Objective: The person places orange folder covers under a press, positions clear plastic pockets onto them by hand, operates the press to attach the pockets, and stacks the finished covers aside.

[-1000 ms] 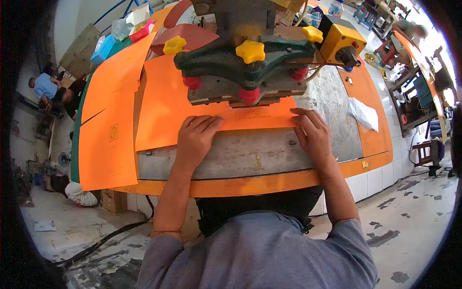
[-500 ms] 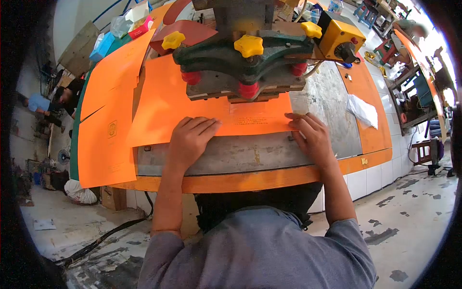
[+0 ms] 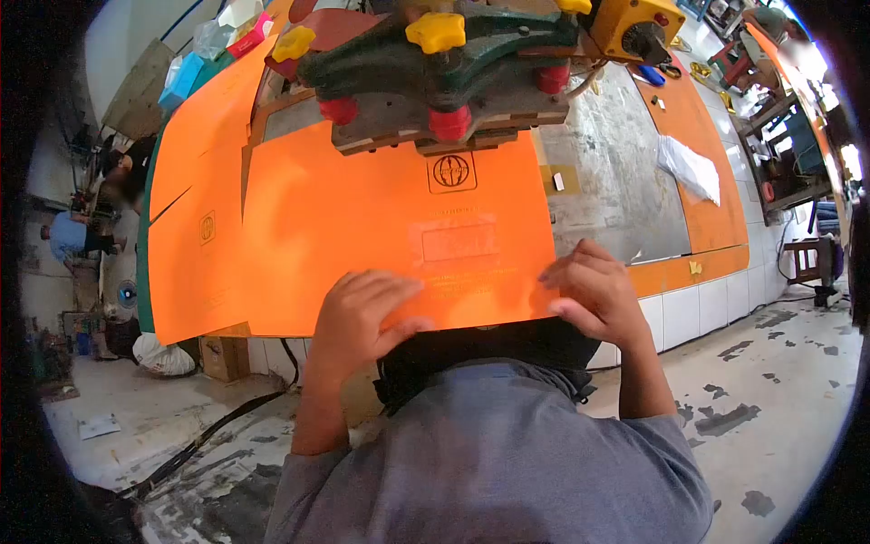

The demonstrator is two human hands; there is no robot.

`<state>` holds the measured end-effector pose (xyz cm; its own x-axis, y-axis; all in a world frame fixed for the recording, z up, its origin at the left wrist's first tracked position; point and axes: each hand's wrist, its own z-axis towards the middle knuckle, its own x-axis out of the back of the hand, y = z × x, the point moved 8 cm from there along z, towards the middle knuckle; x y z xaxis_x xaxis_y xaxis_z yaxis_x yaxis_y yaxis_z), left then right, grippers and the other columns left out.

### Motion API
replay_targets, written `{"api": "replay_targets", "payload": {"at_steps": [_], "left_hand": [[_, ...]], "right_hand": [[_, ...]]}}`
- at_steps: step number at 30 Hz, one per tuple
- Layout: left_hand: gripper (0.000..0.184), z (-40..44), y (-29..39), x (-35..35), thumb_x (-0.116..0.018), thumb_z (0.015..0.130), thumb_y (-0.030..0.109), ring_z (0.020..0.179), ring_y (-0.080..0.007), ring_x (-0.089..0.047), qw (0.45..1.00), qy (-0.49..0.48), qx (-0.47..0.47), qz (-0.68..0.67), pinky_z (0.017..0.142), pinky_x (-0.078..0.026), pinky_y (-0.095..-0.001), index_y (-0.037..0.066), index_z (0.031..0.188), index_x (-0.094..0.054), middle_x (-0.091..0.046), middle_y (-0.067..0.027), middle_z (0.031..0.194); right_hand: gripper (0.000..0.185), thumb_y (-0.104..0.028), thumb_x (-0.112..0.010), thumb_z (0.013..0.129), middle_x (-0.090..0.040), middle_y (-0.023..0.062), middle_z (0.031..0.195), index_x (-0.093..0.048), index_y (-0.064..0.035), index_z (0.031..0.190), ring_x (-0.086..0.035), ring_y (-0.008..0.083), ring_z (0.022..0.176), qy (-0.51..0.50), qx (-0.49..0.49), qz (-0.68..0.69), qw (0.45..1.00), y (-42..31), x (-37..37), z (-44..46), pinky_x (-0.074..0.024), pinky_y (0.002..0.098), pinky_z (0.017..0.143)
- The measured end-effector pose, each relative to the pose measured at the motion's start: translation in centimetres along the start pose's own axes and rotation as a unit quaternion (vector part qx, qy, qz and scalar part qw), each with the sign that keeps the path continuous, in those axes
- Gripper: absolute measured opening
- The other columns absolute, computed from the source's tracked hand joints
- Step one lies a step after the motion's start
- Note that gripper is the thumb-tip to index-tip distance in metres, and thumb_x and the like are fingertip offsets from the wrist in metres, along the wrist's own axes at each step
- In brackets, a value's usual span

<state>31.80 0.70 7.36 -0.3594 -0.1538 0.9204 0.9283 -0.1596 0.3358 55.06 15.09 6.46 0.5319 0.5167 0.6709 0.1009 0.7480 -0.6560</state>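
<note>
A large orange sheet (image 3: 362, 208) with a dark round emblem in a square frame and a pressed rectangle lies across the press bed, its near edge at the table's front. My left hand (image 3: 358, 317) holds that near edge, fingers over the top and thumb by the edge. At the near right corner, my right hand (image 3: 598, 290) grips the sheet between bent fingers and thumb. Above the far edge stands a press head (image 3: 444, 91) with red cylindrical mounts and yellow star knobs.
Another orange sheet (image 3: 195, 245) with slits and a small emblem lies at left. A yellow control box (image 3: 634, 27) is beside the press. A white cloth-like bundle (image 3: 689, 170) and scissors (image 3: 671, 70) rest at right. Other people (image 3: 77, 236) are in the left background.
Both hands have drawn the orange sheet toward me, out from beneath the press head. Its round emblem and pressed rectangle now show. The view has also shifted slightly.
</note>
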Motion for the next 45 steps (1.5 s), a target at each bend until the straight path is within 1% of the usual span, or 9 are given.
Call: {"api": "replay_targets", "payload": {"at_steps": [5, 9, 13, 20, 26, 38, 40, 43, 45], "left_hand": [[0.032, 5.2, -0.8, -3.3, -0.077, 0.099, 0.026, 0.12, -0.0302, -0.069, 0.994, 0.092, 0.044, -0.028, 0.104, -0.052, -0.0458, 0.006, 0.125, -0.076, -0.075, -0.0093, 0.129], [0.032, 8.7, -0.1, -5.5, -0.075, 0.1, 0.024, 0.116, -0.0311, -0.066, 0.992, 0.111, 0.054, -0.014, 0.103, -0.049, -0.0469, 0.006, 0.126, -0.074, -0.072, -0.0107, 0.121], [0.023, 9.9, 0.1, -6.5, -0.075, 0.1, 0.022, 0.106, -0.0324, -0.064, 0.991, 0.114, 0.055, -0.041, 0.097, -0.049, -0.0479, 0.006, 0.116, -0.073, -0.068, -0.0099, 0.107], [0.016, 10.8, -0.1, -8.0, -0.075, 0.098, 0.022, 0.099, -0.0311, -0.064, 0.992, 0.107, 0.056, -0.045, 0.088, -0.046, -0.0473, 0.008, 0.097, -0.067, -0.065, -0.0079, 0.097], [0.016, 11.0, 0.0, -8.2, -0.072, 0.098, 0.019, 0.099, -0.0317, -0.064, 0.986, 0.123, 0.112, -0.03, 0.086, -0.045, -0.0483, 0.007, 0.093, -0.062, -0.064, -0.0095, 0.095], [0.015, 1.2, -8.0, -4.3, -0.073, 0.088, 0.007, 0.089, -0.0357, -0.064, 0.94, 0.202, 0.263, 0.079, 0.081, -0.045, -0.0508, 0.007, 0.09, -0.058, -0.064, -0.0122, 0.089], [0.016, -2.5, -8.7, -2.2, -0.075, 0.088, 0.006, 0.083, -0.0361, -0.064, 0.929, 0.219, 0.277, 0.111, 0.076, -0.047, -0.0501, 0.007, 0.089, -0.058, -0.064, -0.0126, 0.086], [0.021, -6.7, -8.1, 0.2, -0.074, 0.093, 0.011, 0.086, -0.0337, -0.061, 0.895, 0.207, 0.362, 0.161, 0.083, -0.043, -0.0502, 0.007, 0.087, -0.054, -0.059, -0.0093, 0.084], [0.022, -7.0, -6.5, 0.7, -0.076, 0.092, 0.01, 0.083, -0.032, -0.06, 0.913, 0.181, 0.35, 0.106, 0.081, -0.044, -0.0472, 0.007, 0.086, -0.055, -0.057, -0.0083, 0.083]], "right_hand": [[0.034, -0.02, -0.081, 0.09, -0.071, 0.0103, 0.105, -0.072, -0.0067, 0.12, -0.065, 0.0328, 0.097, 0.082, -0.042, -0.122, 0.988, 0.2, -2.9, 1.5, -0.0545, 0.0439, 0.084], [0.047, -0.022, -0.079, 0.09, -0.064, 0.0095, 0.114, -0.069, -0.011, 0.135, -0.061, 0.0309, 0.106, 0.077, -0.062, -0.176, 0.979, -0.1, -5.3, 2.1, -0.0515, 0.0436, 0.089], [0.041, -0.028, -0.079, 0.09, -0.06, 0.008, 0.114, -0.073, -0.0134, 0.128, -0.057, 0.0295, 0.108, 0.079, -0.08, -0.227, 0.967, -0.6, -6.2, 1.9, -0.0481, 0.0445, 0.091], [0.034, -0.03, -0.077, 0.093, -0.059, 0.0068, 0.113, -0.074, -0.0153, 0.124, -0.056, 0.0294, 0.106, 0.093, -0.076, -0.218, 0.969, -0.3, -6.2, 1.7, -0.0467, 0.0435, 0.087], [0.033, -0.028, -0.077, 0.092, -0.059, 0.0059, 0.113, -0.075, -0.0174, 0.124, -0.056, 0.0289, 0.105, 0.09, -0.084, -0.228, 0.966, -0.3, -6.3, 1.8, -0.0467, 0.0433, 0.088], [0.04, -0.026, -0.076, 0.092, -0.06, 0.0069, 0.117, -0.074, -0.0156, 0.131, -0.056, 0.03, 0.108, 0.086, -0.093, -0.22, 0.967, -0.1, -6.5, 1.6, -0.046, 0.0441, 0.089], [0.041, -0.025, -0.077, 0.092, -0.06, 0.0076, 0.118, -0.074, -0.0149, 0.131, -0.056, 0.0305, 0.108, 0.087, -0.095, -0.216, 0.968, 0.0, -6.4, 1.6, -0.046, 0.0446, 0.089], [0.043, -0.024, -0.078, 0.09, -0.06, 0.008, 0.119, -0.073, -0.0143, 0.132, -0.056, 0.0306, 0.108, 0.083, -0.101, -0.214, 0.968, 0.0, -6.4, 1.7, -0.0464, 0.045, 0.088], [0.046, -0.023, -0.079, 0.09, -0.06, 0.008, 0.118, -0.072, -0.0143, 0.134, -0.057, 0.0304, 0.108, 0.068, -0.113, -0.22, 0.966, -0.3, -6.3, 2.0, -0.0468, 0.0452, 0.088]]}}
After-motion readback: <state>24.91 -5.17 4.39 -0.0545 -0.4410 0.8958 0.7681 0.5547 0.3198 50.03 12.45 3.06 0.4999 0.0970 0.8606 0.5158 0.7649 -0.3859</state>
